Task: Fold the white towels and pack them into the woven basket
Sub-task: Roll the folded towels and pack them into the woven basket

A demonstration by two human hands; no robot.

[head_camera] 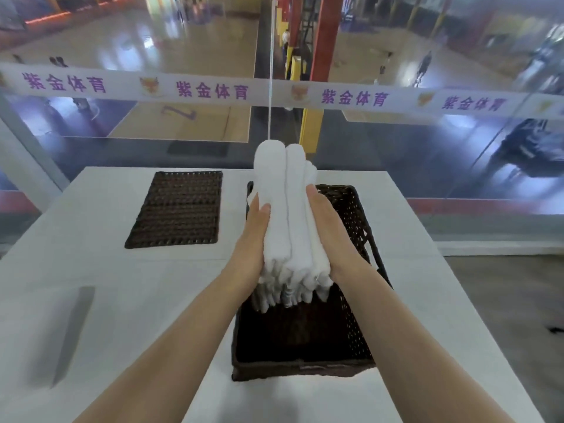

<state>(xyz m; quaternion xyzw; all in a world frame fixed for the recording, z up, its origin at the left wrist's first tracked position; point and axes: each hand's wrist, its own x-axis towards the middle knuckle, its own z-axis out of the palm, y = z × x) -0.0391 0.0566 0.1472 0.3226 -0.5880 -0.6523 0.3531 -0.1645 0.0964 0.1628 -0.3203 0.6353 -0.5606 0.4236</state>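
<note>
A: Towels, white, folded, are seen gathered into one stack and held on edge between the two hands, above the far half of the woven basket; the stack's near ends hang just over the basket's dark interior.

B: State of the grip to be noted?

A: Left hand is laid flat against the stack's left face, fingers straight, thumb resting on the front; right hand is pressed likewise against the right face, fingers straight. Nothing is curled round the cloth; the stack is carried by sideways pressure alone. This hold is judged to be chosen so the folds are kept aligned and the layers are not allowed to splay.

B: Basket position?

A: Basket is set on the white tabletop, directly ahead of the person, long side running away from the camera; its near half is seen bare of towels. A flat woven panel, possibly the lid, is laid apart to the left, presumably so the opening is left free.

B: Stage of task?

A: Folding is judged done for this stack; packing is judged in hand, the stack not yet seated. Risk noted: a slackened squeeze could let the middle layers slip.
</note>
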